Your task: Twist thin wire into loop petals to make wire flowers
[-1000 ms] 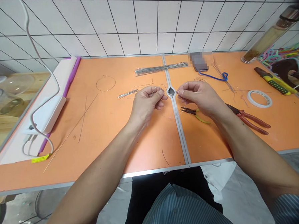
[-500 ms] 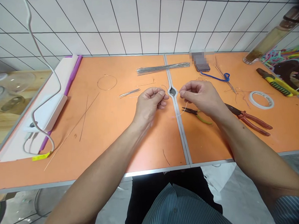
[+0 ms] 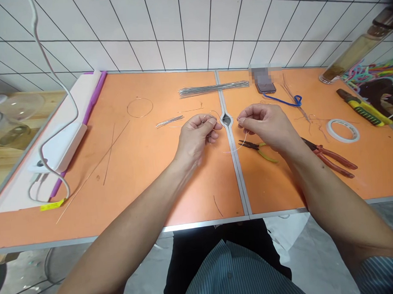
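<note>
Left hand (image 3: 196, 138): clenched, thumb pressed on curled fingertips, grasping a thin wire (image 3: 240, 147). Right hand (image 3: 268, 125): thumb and forefinger pinched together, just right of the wire's arc; contact with the wire too fine to confirm. Hands apart, both raised above the orange table (image 3: 136, 198), one on either side of a metal seam (image 3: 236, 175) and its centre hole (image 3: 226, 119).

Wire located between the hands, looping up by the left fingers and curving down over the seam toward the right hand. Directly under the right hand, green-handled pliers (image 3: 258, 151); farther right, red-handled pliers (image 3: 335, 162), a tape roll (image 3: 342, 130), and a yellow-handled tool (image 3: 362, 112). Behind the hands, a rod bundle (image 3: 213, 89), a short bundle (image 3: 169, 121), a wire ring (image 3: 140, 108), a phone (image 3: 266, 87), and a blue cord (image 3: 281, 100). Left of the hands, loose rods (image 3: 109, 153) on the table, beside a white power strip (image 3: 60, 147). At the far right corner, a glass jar (image 3: 353, 53), tilted.
</note>
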Demonstrator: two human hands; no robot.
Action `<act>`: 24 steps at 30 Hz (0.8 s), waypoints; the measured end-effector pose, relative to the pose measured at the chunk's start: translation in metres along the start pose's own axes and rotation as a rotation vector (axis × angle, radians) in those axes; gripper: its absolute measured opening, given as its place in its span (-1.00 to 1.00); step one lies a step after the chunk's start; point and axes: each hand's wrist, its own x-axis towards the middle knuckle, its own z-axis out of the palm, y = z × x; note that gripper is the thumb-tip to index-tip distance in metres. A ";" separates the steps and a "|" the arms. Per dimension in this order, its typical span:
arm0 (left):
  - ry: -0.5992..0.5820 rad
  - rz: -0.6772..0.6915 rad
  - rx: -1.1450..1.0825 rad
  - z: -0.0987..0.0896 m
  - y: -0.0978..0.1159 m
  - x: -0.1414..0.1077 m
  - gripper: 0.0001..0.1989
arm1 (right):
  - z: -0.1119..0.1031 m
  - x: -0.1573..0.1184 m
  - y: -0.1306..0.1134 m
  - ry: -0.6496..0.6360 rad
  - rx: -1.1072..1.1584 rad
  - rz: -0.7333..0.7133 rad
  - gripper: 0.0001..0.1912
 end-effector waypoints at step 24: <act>0.126 0.088 -0.116 -0.001 -0.006 0.005 -0.83 | -0.002 0.002 0.001 -0.032 0.080 0.113 -0.89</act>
